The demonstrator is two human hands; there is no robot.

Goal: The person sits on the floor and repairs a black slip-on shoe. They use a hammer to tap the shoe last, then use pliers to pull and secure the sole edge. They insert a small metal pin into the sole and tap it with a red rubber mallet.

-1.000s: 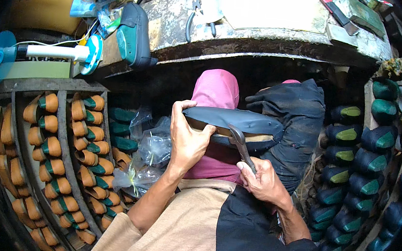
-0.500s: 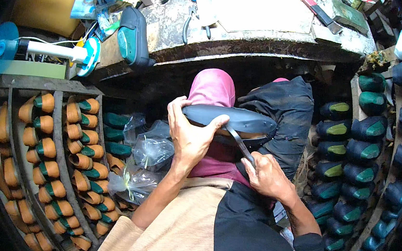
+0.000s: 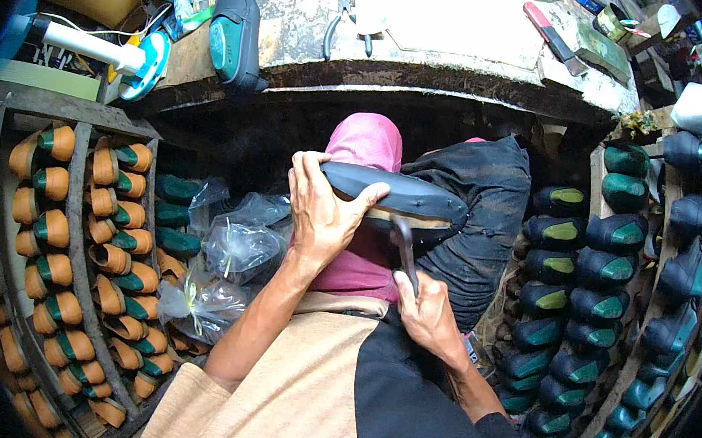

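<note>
Head view, looking down at the lap. Nearest the viewer, the right hand (image 3: 430, 315) is closed in a fist around the handle of a hammer (image 3: 405, 250), whose shaft rises up and to the left so that its head meets the underside of the dark shoe (image 3: 400, 194). The shoe lies sole-up and roughly level across the pink-covered knee (image 3: 364, 148), just above and beyond the right hand. The left hand (image 3: 322, 212) is clamped on the shoe's left end, fingers curled over the top edge and thumb pressed along the near side, so the shoe extends rightward from that grip. To the left of the forearm lie clear plastic bags (image 3: 234, 250). Farther left, a rack (image 3: 76, 218) holds rows of tan shoes on green lasts; at right, a second rack (image 3: 658, 274) holds rows of dark shoes on green lasts. Farthest off, a worn workbench (image 3: 468, 57) carries a dark shoe on a green last (image 3: 233, 35), pliers (image 3: 339, 32) and a red-handled knife (image 3: 551, 31).
</note>
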